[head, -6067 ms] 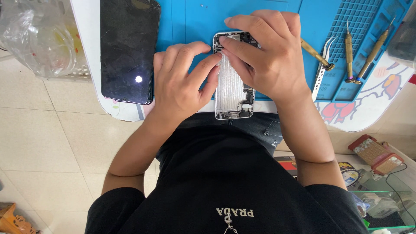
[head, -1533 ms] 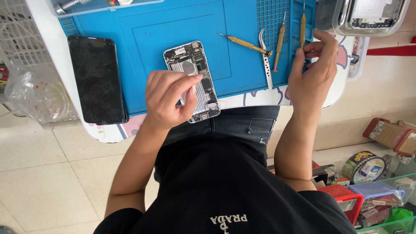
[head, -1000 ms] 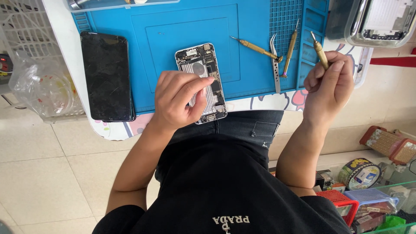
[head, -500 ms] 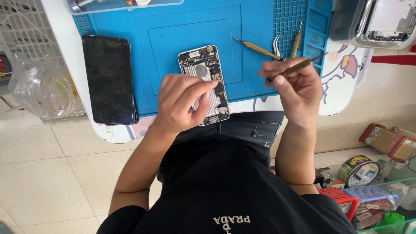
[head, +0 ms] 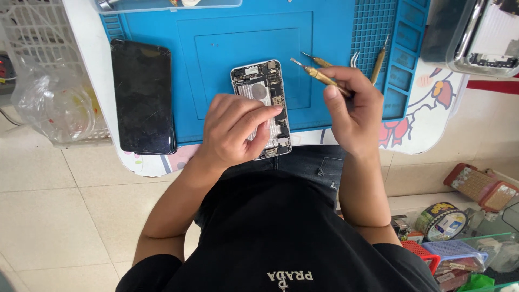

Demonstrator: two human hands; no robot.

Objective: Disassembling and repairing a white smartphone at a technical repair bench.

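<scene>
We see the white table [head: 86, 32] first, its near edge curving in front of the person's lap, and on it the blue work mat [head: 216, 43], which runs off the top of the frame. The mat's centre panel above the opened phone [head: 262, 108] lies bare, giving free room there. A black phone [head: 143, 97] rests face up at the mat's left edge, well apart from the hands.

The opened phone lies near the table's front edge, its lower end almost over it, circuit parts exposed. Our left hand [head: 235, 130] comes in from below, wrist bent, fingers curled down onto the phone's lower half, holding it in place; the hand covers that part, so we cannot make out what lies beneath.

Our right hand [head: 351, 113] is raised just right of the phone, fingers closed around a brass-coloured screwdriver [head: 319, 75] whose tip points up-left, above the mat and clear of the phone. Behind it, more tools [head: 378, 59] lie on the mat's gridded strip, partly hidden by the fingers. A clear box [head: 476, 38] at top right is cut off.
</scene>
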